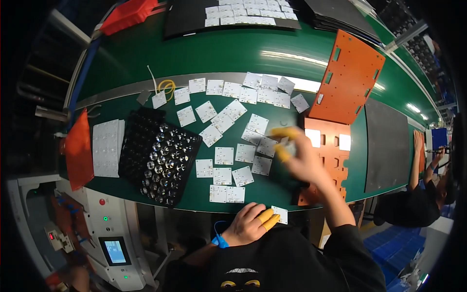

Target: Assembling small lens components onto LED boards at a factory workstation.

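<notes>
My left hand [249,225], with yellow finger cots and a blue wrist strap, is closed on a small white circuit board [280,214] at the bench's front edge. Its fingertips cover part of the board. Over the bench, left of an orange fixture [327,168], my right hand [302,155] is smeared by motion. Yellow cots show on its fingers too, and I cannot make out whether something is between them. Beside those fingers lies a white circuit board [262,165]. Several more white boards [224,155] are spread over the green mat, some touching or overlapping.
A black tray of shiny lenses [168,163] lies to the left, beside a stack of white panels [108,148]. The fixture's orange lid [348,78] stands raised. At the right lies a dark mat [386,146]; a co-worker's hand [418,141] rests beyond it.
</notes>
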Demonstrator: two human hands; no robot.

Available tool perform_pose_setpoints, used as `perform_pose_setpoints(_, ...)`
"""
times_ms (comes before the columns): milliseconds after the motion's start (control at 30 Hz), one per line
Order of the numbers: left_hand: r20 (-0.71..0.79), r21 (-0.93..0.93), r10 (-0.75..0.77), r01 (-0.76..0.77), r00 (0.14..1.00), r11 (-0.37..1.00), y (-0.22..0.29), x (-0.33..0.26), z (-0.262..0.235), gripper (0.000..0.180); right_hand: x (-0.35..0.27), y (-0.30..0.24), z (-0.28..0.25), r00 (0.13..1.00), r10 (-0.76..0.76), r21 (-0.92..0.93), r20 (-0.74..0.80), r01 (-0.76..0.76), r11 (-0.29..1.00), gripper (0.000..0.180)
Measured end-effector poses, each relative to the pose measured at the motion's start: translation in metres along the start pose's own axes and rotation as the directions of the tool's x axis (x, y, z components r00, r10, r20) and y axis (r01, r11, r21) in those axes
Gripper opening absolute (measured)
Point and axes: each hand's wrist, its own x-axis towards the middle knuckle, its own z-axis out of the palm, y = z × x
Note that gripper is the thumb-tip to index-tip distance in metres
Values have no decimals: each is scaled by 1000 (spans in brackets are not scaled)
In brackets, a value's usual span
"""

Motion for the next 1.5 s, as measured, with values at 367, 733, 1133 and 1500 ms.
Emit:
perform_pose_setpoints(367,-425,-425,-716,577,553,698,10,-33,-32,21,61,-70,151,771,-530,142,352,516,845,26)
perform_pose_setpoints(733,-443,-498,-766,583,465,642,-2,-43,-31,32,46,-75,147,914,-387,293,120,340,894,28)
perform_pose_setpoints(1133,-288,-736,-803,416,521,534,-14,16,-24,31,-66,-26,54,987,61,563,146,-134,816,31)
perform_pose_setpoints(1500,-250,-629,-716,453,652,632,-6,49,-20,24,-79,-14,36,995,10,474,-95,37,880,29)
